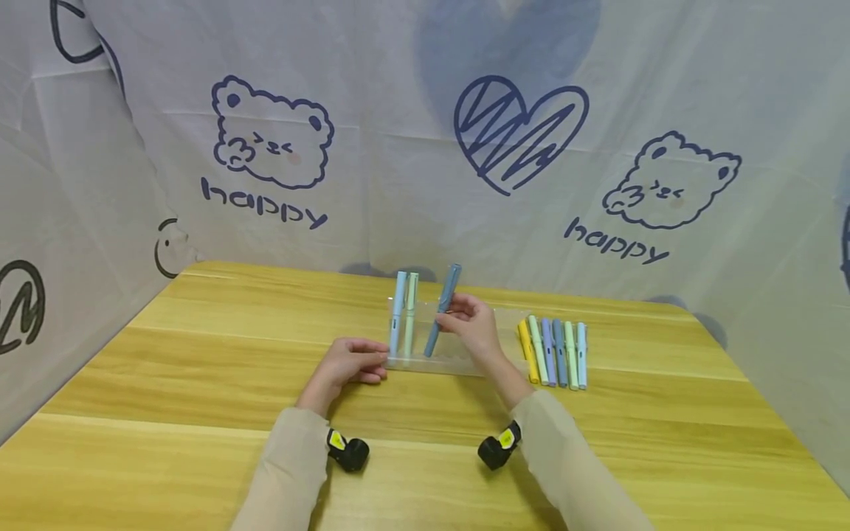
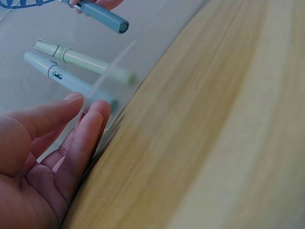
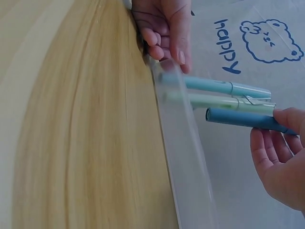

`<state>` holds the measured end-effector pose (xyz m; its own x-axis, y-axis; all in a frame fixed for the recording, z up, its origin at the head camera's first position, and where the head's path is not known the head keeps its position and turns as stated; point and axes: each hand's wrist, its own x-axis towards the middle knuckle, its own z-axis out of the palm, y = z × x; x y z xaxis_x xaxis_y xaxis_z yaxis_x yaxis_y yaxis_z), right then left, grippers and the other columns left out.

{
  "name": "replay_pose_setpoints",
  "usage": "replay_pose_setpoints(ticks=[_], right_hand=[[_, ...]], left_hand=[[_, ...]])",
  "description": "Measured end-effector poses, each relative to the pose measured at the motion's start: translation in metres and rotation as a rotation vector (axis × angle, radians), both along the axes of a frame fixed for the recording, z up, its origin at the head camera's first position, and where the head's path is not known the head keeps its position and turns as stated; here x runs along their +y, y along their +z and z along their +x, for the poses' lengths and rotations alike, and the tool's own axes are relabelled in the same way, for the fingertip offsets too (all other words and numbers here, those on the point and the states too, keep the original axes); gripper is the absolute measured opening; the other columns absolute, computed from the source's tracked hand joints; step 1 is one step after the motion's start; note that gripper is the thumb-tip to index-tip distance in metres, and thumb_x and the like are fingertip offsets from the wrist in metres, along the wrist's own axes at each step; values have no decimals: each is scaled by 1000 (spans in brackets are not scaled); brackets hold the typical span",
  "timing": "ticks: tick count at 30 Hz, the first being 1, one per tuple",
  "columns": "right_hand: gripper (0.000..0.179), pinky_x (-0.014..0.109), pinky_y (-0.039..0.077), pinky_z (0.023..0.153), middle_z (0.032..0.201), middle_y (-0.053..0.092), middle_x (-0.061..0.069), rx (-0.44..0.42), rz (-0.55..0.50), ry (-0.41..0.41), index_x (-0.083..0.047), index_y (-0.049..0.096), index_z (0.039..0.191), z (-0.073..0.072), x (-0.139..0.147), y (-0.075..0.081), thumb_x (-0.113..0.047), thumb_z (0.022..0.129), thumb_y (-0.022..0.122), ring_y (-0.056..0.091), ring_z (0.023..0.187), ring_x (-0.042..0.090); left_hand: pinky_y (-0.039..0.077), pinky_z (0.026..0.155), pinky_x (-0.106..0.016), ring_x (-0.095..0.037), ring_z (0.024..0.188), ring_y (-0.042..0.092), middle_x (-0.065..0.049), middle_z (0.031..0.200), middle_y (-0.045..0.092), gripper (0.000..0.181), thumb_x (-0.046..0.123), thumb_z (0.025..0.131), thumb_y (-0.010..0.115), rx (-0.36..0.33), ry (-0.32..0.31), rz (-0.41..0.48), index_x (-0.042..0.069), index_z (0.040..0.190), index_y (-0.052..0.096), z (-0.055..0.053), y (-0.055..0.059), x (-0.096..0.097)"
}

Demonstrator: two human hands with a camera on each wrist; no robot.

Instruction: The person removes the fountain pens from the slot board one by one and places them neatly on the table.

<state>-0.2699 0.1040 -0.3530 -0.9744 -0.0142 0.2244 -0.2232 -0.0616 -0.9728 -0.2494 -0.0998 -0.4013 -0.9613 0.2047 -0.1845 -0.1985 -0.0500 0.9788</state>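
A clear plastic holder (image 1: 465, 365) with a folded front strip lies across the middle of the table. A light blue pen (image 1: 398, 302) and a light green pen (image 1: 410, 317) stand side by side at its left end, their lower ends behind the strip. My left hand (image 1: 348, 361) pinches the holder's left corner between thumb and fingers. With thumb and fingertips my right hand (image 1: 477, 330) grips a dark blue pen (image 1: 453, 278), tilted, to the right of the green one. In the right wrist view the dark blue pen's (image 3: 233, 117) lower end is above the strip.
To the right, a row of several capped pens lies on the wooden table (image 1: 199, 354): a yellow pen (image 1: 527, 350) leftmost, then green, purple, blue and light blue ones. Behind the table hangs a pale cloth (image 1: 392, 177) printed with bears and hearts.
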Motion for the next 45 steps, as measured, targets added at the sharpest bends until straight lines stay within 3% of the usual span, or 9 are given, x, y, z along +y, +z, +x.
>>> replay_pose_setpoints(ticks=[8, 19, 25, 35, 39, 45], right_hand=[[24, 26, 54, 61, 98, 62, 23, -33, 40, 10, 9, 51, 101, 1, 16, -1, 9, 79, 61, 61, 70, 10], [35, 29, 55, 59, 72, 63, 1, -41, 19, 4, 12, 52, 115, 3, 37, -6, 8, 81, 59, 61, 62, 10], [37, 30, 56, 58, 68, 61, -3, -51, -21, -3, 15, 48, 118, 7, 47, -7, 10, 82, 56, 61, 63, 9], [22, 28, 55, 52, 75, 59, 3, 6, -10, -45, 6, 62, 97, 3, 69, -18, 0, 76, 69, 61, 62, 11], [26, 26, 54, 49, 78, 60, 5, 16, 40, -67, 6, 63, 98, 2, 79, -20, -6, 76, 70, 61, 61, 12], [32, 24, 54, 50, 78, 62, 2, -30, 96, -127, 7, 61, 102, 9, 89, -11, -10, 77, 71, 61, 58, 10]], left_hand=[[54, 54, -22, -13, 56, 60, -10, 69, 63, 26, -3, 84, 57, 2, -2, 1, -16, 107, 54, 1, -1, -1], [54, 55, -22, -13, 57, 61, -10, 71, 63, 27, -3, 84, 57, 3, -1, 5, -16, 107, 53, 4, -1, -3], [54, 55, -22, -13, 57, 61, -10, 70, 63, 27, -3, 84, 57, 3, -2, 0, -16, 107, 53, 3, -1, -3], [54, 55, -22, -13, 57, 61, -10, 71, 63, 27, -3, 85, 57, 5, -4, -3, -17, 108, 52, 4, 0, -4], [54, 56, -23, -12, 57, 61, -10, 71, 63, 28, -3, 85, 57, 3, -5, -3, -17, 108, 52, 4, 0, -3], [54, 56, -23, -13, 58, 61, -10, 72, 63, 28, -3, 85, 57, 1, -4, -1, -16, 109, 52, 4, 1, -2]])
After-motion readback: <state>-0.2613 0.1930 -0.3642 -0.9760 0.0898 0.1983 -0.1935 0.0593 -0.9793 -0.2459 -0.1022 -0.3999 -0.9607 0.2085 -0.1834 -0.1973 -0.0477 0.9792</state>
